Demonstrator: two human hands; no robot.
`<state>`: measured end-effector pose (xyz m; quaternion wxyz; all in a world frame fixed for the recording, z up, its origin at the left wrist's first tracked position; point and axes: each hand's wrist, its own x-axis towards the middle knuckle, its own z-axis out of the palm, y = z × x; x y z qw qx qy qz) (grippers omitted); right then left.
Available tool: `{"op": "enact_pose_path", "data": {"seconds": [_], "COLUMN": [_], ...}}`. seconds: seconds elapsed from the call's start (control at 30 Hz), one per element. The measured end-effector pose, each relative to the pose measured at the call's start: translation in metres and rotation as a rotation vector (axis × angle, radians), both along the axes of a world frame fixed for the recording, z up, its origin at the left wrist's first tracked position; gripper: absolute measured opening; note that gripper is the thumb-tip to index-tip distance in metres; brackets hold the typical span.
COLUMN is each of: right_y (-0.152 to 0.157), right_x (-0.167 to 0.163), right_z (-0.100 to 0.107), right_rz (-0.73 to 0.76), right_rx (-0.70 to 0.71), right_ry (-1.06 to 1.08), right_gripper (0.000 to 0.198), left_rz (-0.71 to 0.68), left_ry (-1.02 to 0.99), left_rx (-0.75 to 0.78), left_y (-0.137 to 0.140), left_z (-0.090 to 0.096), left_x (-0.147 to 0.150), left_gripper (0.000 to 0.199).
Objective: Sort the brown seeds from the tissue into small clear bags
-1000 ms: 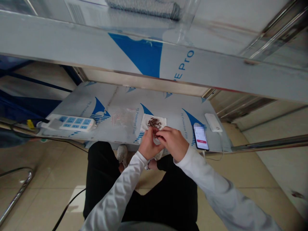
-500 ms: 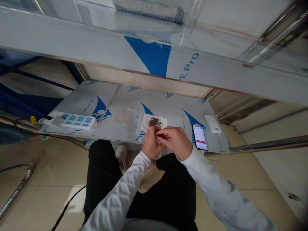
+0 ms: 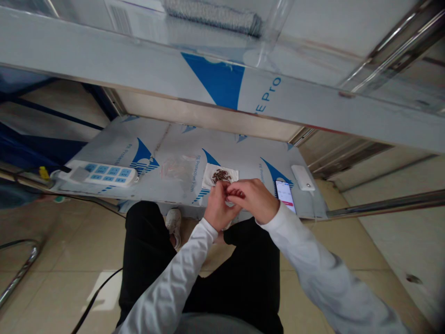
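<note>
The left hand (image 3: 219,208) and the right hand (image 3: 256,198) meet at the front edge of the worktop (image 3: 177,144), fingers bent and tips close together; whether either is closed on something is too small to tell. Just beyond the fingertips, a pile of small dark pieces (image 3: 221,176) lies on a white sheet (image 3: 207,178) on the worktop. To the left are a clear plastic bag (image 3: 177,169) and a power strip (image 3: 109,175); to the right, a phone (image 3: 284,194) and a white box (image 3: 302,177)
</note>
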<state>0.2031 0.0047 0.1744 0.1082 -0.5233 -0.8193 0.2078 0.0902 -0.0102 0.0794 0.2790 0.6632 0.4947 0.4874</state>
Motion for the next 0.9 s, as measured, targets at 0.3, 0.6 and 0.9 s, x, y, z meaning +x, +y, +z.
{"op": "enact_pose_path", "data": {"seconds": [0.3,0.6,0.9], "right_y": [-0.018,-0.003,-0.004], "right_x": [0.002,0.033,0.036], "right_z": [0.001,0.014,0.016], "right_rz": [0.092,-0.046,-0.123], "right_rx": [0.152,0.034,-0.145], "right_ry": [0.03,0.28,0.595], "right_gripper": [0.013,0.018,0.026], "left_rz": [-0.002,-0.227,-0.26], "left_ry": [-0.062,-0.298,-0.608], "left_rx": [0.003,-0.147,-0.529], "left_y": [-0.001,-0.012,-0.022], "left_z": [0.005,0.026,0.03], "left_x": [-0.007,-0.041,-0.05], "left_gripper": [0.039,0.058,0.032]}}
